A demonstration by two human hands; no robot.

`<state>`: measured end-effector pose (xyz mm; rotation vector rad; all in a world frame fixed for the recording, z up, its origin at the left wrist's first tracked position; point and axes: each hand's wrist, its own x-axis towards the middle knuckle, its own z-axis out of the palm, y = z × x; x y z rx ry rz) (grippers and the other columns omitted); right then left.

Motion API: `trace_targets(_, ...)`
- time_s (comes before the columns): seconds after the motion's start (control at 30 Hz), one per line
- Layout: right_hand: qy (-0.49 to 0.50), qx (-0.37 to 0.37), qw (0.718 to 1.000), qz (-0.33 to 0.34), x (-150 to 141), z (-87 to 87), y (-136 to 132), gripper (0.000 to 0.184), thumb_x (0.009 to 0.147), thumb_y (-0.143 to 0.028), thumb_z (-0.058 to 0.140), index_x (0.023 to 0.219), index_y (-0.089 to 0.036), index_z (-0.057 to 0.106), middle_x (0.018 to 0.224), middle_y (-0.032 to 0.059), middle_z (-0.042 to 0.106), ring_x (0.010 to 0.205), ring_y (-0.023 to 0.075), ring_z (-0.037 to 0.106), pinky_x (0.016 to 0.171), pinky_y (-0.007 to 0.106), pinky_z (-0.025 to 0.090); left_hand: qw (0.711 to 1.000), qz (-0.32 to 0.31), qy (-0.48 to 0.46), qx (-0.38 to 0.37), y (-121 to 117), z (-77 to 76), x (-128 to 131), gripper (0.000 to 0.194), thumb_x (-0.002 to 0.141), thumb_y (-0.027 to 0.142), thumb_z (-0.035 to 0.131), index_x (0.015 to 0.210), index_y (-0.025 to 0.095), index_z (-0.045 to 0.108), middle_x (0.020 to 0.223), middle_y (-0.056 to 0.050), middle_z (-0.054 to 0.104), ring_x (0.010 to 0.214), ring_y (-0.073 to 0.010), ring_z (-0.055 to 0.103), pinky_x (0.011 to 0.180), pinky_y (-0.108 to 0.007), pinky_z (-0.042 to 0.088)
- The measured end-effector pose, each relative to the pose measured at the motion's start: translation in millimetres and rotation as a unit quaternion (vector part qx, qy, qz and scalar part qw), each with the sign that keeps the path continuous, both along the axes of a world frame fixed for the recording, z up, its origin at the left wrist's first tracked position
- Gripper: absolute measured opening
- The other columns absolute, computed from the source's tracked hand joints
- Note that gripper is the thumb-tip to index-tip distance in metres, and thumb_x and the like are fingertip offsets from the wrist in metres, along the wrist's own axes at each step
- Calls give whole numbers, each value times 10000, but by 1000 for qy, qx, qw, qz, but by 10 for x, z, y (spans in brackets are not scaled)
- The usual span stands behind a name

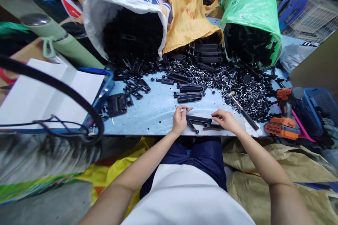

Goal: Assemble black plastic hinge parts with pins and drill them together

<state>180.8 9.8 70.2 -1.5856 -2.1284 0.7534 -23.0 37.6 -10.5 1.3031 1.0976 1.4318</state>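
A long black plastic bar [198, 119] lies near the front edge of the blue table, between my hands. My left hand [180, 119] is at its left end, thumb and fingers pinched around a small black part [187, 109] whose shape is unclear. At the bar's right end, my right hand [225, 119] has its fingertips pressed together; whatever they grip is too small to make out. Below the bar rests a thin black arm piece [192, 126] with a rounded tip. Several similar black bars [189, 93] are stacked just beyond my left hand.
A hammer [243, 110] and an orange cordless drill [283, 112] lie to the right. Small pins and black parts [245, 84] form a wide heap. Behind stand white [95, 10], orange [185, 14] and green [250, 3] sacks. A black cable [66, 89] arches at the left.
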Motion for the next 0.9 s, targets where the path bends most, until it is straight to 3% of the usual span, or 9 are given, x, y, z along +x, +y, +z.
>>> trace_targets(0.17, -87, -9, 996, 11, -10, 89, -12, 115, 787, -148, 556, 825, -159, 664, 809, 61, 661, 727, 145, 606, 685, 246, 466, 989, 16, 118, 90, -44, 9, -83, 174, 894, 303, 377, 889, 191, 511, 866, -45, 591, 901, -177, 644, 797, -327, 508)
trace_targets(0.33, -193, -25, 979, 54, -100, 246, 23, 132, 791, -107, 543, 822, -150, 665, 839, 78, 662, 758, 163, 614, 705, 246, 443, 939, 9, 262, 223, -132, 49, -256, 139, 868, 215, 447, 909, 186, 576, 921, -64, 673, 895, -160, 639, 804, -306, 526)
trace_targets(0.47, -252, -52, 960, 113, -224, 357, 65, 135, 813, -107, 529, 843, -137, 658, 866, 84, 661, 781, 166, 619, 705, 232, 419, 915, 16, 320, 246, -170, 4, -336, 173, 873, 201, 444, 942, 178, 601, 902, -60, 700, 838, -158, 661, 781, -302, 535)
trace_targets(0.6, -309, -68, 940, 125, -313, 400, 83, 154, 840, -113, 500, 845, -120, 653, 877, 105, 657, 817, 176, 621, 694, 224, 396, 872, -13, 404, 276, -147, -43, -424, 242, 874, 162, 409, 1000, 182, 616, 970, -87, 698, 990, -204, 626, 853, -377, 490)
trace_targets(0.77, -340, -62, 932, 106, -333, 413, 83, 160, 839, -96, 485, 842, -119, 644, 877, 110, 657, 824, 182, 620, 681, 225, 384, 822, -33, 472, 318, -117, -16, -510, 273, 862, 146, 413, 1061, 195, 593, 949, -87, 699, 1027, -221, 603, 875, -421, 429)
trace_targets(0.9, -337, -56, 930, 136, -306, 321, 64, 155, 823, -66, 492, 849, -127, 632, 820, 96, 664, 795, 175, 622, 655, 220, 386, 807, -14, 487, 334, -147, 22, -468, 307, 852, 170, 430, 1134, 190, 549, 973, -101, 684, 1024, -238, 595, 916, -469, 376)
